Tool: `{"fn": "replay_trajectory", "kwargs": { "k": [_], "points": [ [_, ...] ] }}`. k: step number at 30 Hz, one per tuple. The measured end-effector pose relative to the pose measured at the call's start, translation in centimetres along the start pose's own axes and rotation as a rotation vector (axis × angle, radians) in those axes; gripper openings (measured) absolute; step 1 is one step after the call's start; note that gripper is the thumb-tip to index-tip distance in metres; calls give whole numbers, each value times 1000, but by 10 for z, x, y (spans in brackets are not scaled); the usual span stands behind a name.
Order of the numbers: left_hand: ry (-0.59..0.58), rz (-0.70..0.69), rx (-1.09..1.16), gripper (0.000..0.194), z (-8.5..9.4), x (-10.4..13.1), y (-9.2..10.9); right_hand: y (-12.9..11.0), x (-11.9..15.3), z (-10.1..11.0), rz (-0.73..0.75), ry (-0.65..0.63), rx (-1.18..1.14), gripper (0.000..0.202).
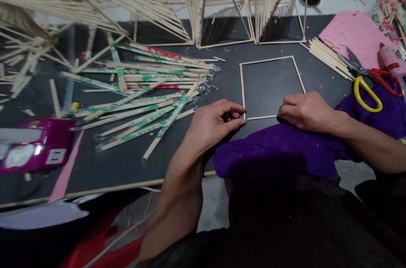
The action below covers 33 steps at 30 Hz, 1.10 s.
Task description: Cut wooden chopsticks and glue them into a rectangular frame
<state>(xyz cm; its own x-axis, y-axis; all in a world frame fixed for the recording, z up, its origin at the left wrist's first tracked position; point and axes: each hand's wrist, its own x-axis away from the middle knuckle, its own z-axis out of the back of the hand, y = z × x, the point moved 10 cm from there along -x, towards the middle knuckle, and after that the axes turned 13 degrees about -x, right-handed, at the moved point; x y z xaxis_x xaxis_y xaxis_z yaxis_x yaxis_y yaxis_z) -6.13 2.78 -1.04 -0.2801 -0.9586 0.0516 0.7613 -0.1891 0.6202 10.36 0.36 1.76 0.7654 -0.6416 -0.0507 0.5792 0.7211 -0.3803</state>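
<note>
Thin wooden chopsticks outline a four-sided frame (266,61) on the dark table. At its lower left corner, my left hand (218,120) pinches the lower end of the left-side chopstick (242,86) between thumb and fingers. My right hand (304,111) is closed on the right end of the near-side chopstick (261,117), whose left tip lies a small gap from the corner. The lower right corner is hidden under my right hand. A purple cloth (272,149) lies below both hands along the table edge.
Left of the frame lie several wrapped chopsticks (149,77) and a magenta device (38,143). Lattice stick structures (222,6) stand along the back. To the right are loose sticks (330,58), scissors (368,77), a pink glue gun (390,61) and a pink cloth (355,33).
</note>
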Motion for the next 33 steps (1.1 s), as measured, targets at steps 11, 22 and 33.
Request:
{"fn": "replay_trajectory", "kwargs": {
  "k": [11,22,33],
  "points": [
    [30,42,24,19,1,3,-4,-1,-6,-2,-30,-18,56,34],
    [18,49,-12,20,0,3,-5,0,-7,-1,-81,-61,129,30],
    [266,198,64,15,28,12,-12,-1,2,18,-11,216,83,31]
  ]
}}
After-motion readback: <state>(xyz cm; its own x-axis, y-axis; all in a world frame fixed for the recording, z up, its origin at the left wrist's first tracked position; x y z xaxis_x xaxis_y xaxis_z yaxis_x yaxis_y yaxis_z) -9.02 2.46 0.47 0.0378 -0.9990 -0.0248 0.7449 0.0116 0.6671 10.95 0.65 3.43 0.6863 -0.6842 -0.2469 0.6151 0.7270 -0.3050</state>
